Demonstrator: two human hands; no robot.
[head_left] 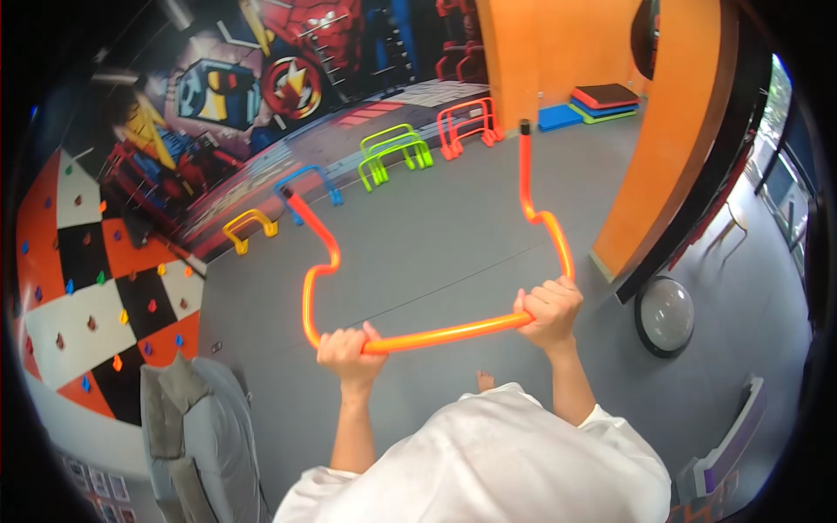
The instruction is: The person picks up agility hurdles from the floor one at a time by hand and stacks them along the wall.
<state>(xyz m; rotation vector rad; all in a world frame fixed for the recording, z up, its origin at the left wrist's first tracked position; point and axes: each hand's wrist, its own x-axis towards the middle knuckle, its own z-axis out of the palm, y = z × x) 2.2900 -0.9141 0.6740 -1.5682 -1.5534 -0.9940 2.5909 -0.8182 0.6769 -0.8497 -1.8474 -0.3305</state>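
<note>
An orange agility hurdle [445, 335] is held up in front of my body, its long bar running across between my hands. My left hand [348, 349] is wrapped round the bar near its left bend. Near the right bend, my right hand [551, 312] grips the same bar. Both bent legs of the hurdle point forward, away from me, and end in black tips. The fingers of both hands are closed on the tube.
Yellow [250, 228], blue [311, 187], green [395, 155] and red hurdles [468, 125] line the mural wall. Coloured mats [602, 103] are stacked at the back. A climbing wall [91, 305] and grey sofa [209, 427] stand left. A balance dome [666, 315] and orange pillar [667, 148] are right.
</note>
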